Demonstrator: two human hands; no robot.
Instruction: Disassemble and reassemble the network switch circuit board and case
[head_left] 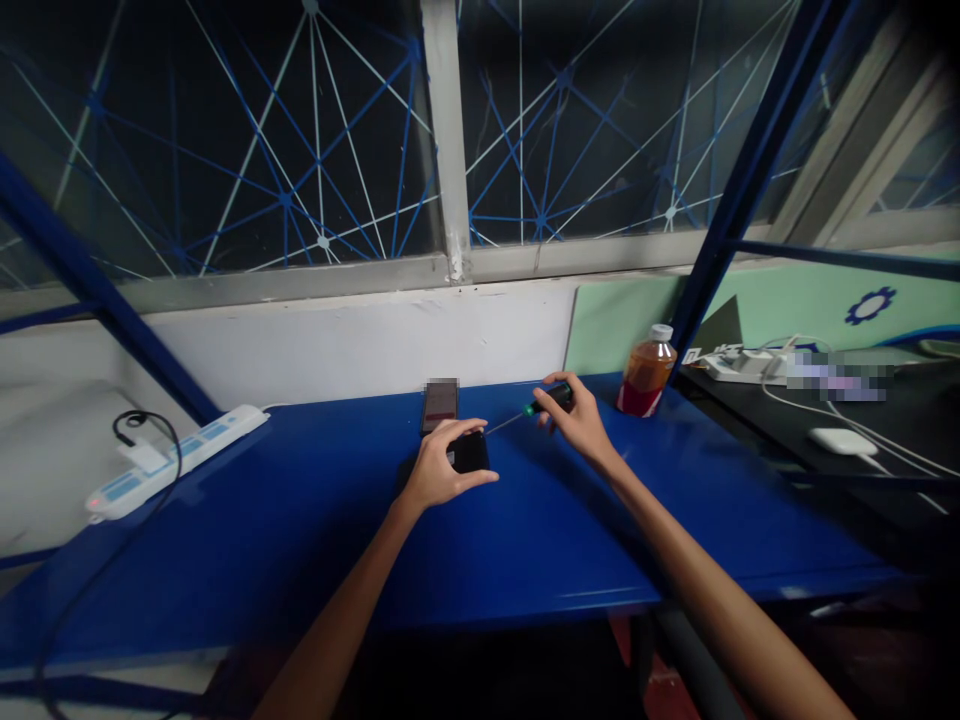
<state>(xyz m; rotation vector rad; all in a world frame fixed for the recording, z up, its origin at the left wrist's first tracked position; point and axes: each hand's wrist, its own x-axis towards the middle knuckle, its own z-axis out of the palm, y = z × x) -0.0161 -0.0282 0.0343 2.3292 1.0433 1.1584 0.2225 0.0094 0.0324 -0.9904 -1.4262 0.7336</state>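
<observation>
Head view: the left hand (439,468) clamped a black boxy device (471,456) between thumb and fingers over the blue tabletop (300,530), seemingly to steady it; the right hand (577,418) wrapped its fingers round a screwdriver (559,398), probably to aim its shaft; tip contact was unclear.

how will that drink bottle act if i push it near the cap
The drink bottle may tip, since it stands upright, taller than wide. It is probably heavy for its size, as amber liquid shows above the red label. The glossy blue table might let its base slide.
</observation>
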